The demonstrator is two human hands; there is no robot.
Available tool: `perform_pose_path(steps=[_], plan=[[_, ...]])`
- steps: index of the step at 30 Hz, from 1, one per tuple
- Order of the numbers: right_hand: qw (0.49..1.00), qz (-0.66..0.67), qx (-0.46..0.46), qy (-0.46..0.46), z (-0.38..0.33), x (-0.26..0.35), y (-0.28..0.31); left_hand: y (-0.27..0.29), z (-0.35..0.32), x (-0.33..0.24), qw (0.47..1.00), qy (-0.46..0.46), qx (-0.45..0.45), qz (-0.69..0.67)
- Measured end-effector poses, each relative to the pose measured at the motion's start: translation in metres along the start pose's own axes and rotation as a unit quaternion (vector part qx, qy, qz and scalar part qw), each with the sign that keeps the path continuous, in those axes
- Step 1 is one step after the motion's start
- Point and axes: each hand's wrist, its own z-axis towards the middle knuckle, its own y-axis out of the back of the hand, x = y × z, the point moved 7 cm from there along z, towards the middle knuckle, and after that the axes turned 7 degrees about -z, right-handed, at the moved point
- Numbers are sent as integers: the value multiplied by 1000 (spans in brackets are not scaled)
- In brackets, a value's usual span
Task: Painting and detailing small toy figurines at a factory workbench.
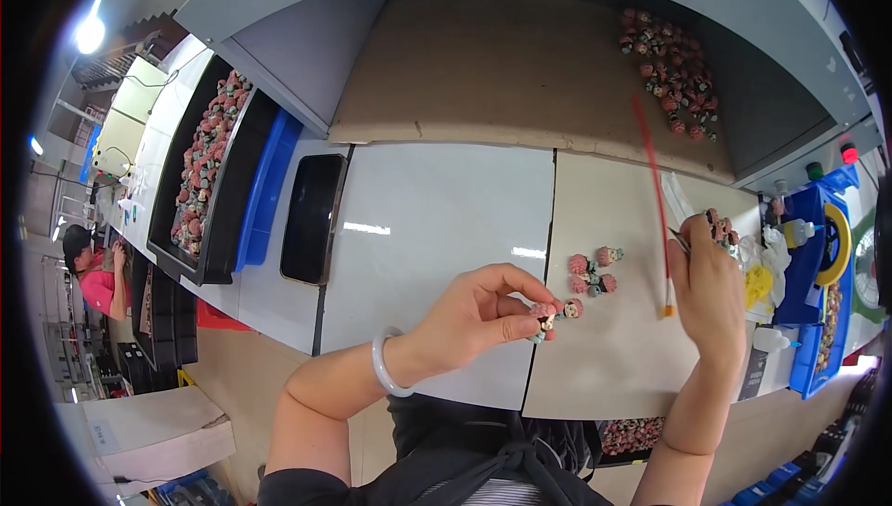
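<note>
- At a white workbench, the person's left hand pinches a small pink-capped figurine between thumb and fingertips, holding it just above the seam where the white top meets a beige mat.
- A second pink figurine sits just beside the held one, touching or nearly touching it; which cannot be told.
- The right hand is closed around the lower end of a thin red-handled paintbrush, its shaft slanting up and away and its pale tip pointing down at the mat.
- A small cluster of figurines lies on the mat between the two hands, apart from both.
- A long black tray at the left, set on a blue bin, is packed with rows of the same pink figurines.
- An empty black tray lies flat on the bench just right of the blue bin.
- On the brown shelf at the back, a loose heap of figurines rests in the right corner.
- A few more figurines sit just behind the right hand.
- Blue containers at the far right hold small bottles and yellow items; their other contents are too small to tell.
- A white bangle circles the left wrist.
- Another person in a red top works at the far left.
</note>
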Motion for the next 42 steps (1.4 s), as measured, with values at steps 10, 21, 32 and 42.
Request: perform_pose_path(steps=[10, 21, 32, 42], plan=[[930, 240, 6, 277, -40, 89, -7, 4, -3, 1, 1000, 8, -14, -7], [948, 176, -18, 264, -44, 95, -10, 5, -3, -1, 999, -23, -20, 24], [944, 156, -41, 289, -46, 94, -17, 2, -5, -7, 995, -64, -21, 75], [955, 177, -5, 239, -44, 94, -21, 4, -5, -8, 994, -62, -22, 86]])
